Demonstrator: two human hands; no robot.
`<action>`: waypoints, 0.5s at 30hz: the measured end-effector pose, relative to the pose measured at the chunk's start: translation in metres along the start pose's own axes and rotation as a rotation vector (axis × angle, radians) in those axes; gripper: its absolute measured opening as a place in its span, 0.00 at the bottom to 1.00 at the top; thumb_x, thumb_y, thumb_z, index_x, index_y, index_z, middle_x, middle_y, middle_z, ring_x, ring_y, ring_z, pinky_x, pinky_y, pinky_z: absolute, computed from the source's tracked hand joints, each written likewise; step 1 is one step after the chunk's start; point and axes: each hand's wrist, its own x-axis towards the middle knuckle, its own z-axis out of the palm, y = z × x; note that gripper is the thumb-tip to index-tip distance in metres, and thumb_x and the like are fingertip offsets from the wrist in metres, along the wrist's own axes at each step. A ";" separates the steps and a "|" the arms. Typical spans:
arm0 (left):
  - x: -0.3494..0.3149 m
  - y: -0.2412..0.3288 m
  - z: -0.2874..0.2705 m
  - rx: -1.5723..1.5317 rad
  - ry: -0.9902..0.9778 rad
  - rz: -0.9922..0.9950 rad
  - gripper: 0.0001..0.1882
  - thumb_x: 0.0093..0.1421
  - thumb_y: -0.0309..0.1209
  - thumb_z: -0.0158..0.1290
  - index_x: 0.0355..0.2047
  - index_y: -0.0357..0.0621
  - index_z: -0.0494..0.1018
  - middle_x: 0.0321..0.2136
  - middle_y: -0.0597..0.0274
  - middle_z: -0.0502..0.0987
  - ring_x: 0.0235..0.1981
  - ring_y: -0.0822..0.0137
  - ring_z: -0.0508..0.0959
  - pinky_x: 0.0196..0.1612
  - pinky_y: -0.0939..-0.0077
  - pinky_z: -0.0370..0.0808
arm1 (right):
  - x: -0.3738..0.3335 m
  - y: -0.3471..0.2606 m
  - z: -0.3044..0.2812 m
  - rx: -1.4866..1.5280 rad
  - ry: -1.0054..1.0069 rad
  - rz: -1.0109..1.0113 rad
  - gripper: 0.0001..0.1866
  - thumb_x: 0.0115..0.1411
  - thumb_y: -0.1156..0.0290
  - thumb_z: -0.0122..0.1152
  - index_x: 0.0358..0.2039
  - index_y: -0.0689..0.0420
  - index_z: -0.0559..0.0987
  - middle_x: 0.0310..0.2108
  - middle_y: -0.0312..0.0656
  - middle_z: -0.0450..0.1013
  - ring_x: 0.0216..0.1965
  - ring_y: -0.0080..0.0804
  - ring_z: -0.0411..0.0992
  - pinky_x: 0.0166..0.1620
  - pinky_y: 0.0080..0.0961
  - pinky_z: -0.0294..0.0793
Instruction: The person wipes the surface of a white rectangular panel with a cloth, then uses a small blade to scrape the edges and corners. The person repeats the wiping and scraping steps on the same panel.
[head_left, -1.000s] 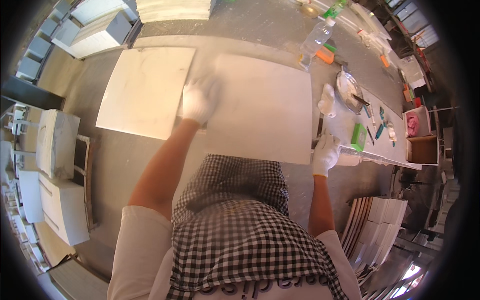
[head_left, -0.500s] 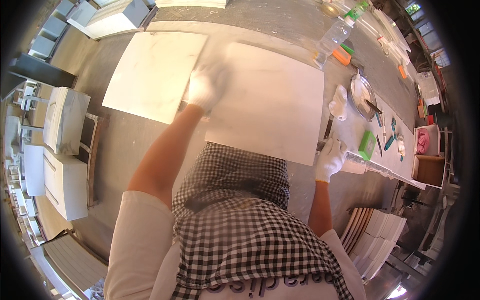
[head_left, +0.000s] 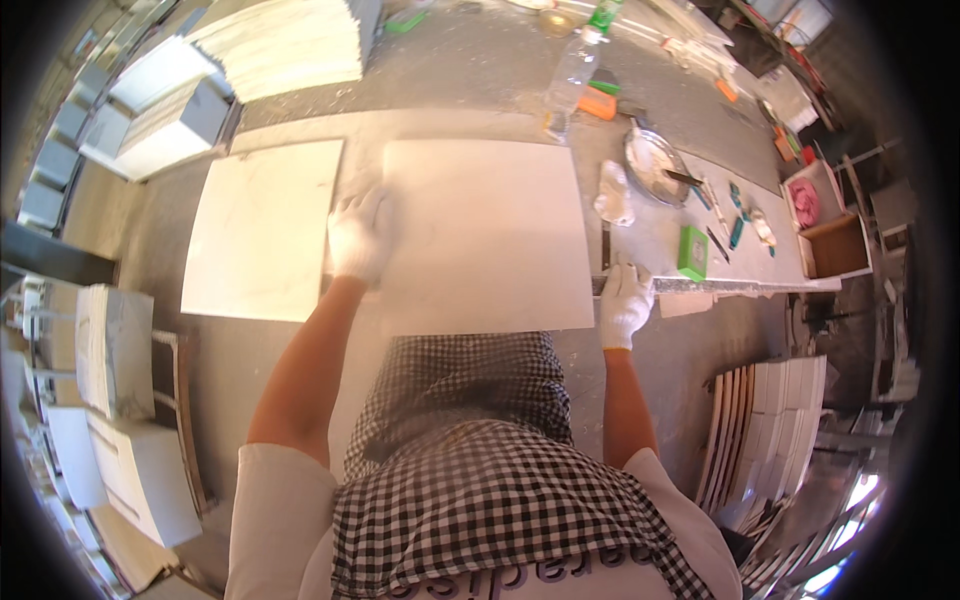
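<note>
Two pale, square marble-look tiles lie side by side on the worktable: the left tile (head_left: 255, 235) and the right tile (head_left: 485, 235), which juts over the edge nearest me. In a white knit glove, my left hand (head_left: 360, 238) is at the narrow gap between them, fingers stretched forward beside the right tile's left edge; slight blur softens them. My right hand (head_left: 626, 302), gloved too, rests at the table's front edge just right of that tile. Its fingers are loosely bent and slightly apart, and nothing shows in them.
Right of the tiles sit a crumpled white cloth (head_left: 614, 193), a metal bowl (head_left: 655, 165) with a spatula, a green block (head_left: 692, 253) and small tools. Beyond are a clear bottle (head_left: 575, 75) and an orange block (head_left: 597, 103). A tile stack (head_left: 285, 45) stands far left.
The view has swung, so the tiles and table sit differently in it. My left hand has drawn back off the right tile's left edge toward the gap. My right hand stays near the table edge.
</note>
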 end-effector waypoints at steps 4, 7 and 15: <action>-0.001 -0.001 0.003 -0.029 -0.009 0.006 0.14 0.64 0.33 0.50 0.44 0.42 0.80 0.41 0.49 0.82 0.45 0.43 0.78 0.50 0.50 0.73 | 0.008 -0.001 -0.011 0.084 -0.082 0.023 0.14 0.63 0.62 0.58 0.47 0.48 0.84 0.44 0.48 0.77 0.43 0.50 0.75 0.49 0.44 0.74; -0.003 -0.003 0.004 -0.016 0.025 0.042 0.14 0.64 0.34 0.50 0.45 0.42 0.80 0.41 0.49 0.83 0.46 0.42 0.78 0.51 0.51 0.73 | 0.014 -0.003 -0.020 0.153 -0.152 0.064 0.15 0.63 0.63 0.58 0.47 0.51 0.83 0.43 0.51 0.77 0.43 0.53 0.75 0.47 0.46 0.74; -0.002 -0.003 0.004 -0.059 -0.024 -0.010 0.15 0.65 0.35 0.51 0.45 0.41 0.80 0.42 0.46 0.82 0.48 0.44 0.77 0.55 0.52 0.70 | 0.083 0.016 -0.024 0.080 0.171 0.001 0.15 0.61 0.66 0.59 0.48 0.55 0.80 0.41 0.51 0.77 0.40 0.56 0.75 0.45 0.50 0.75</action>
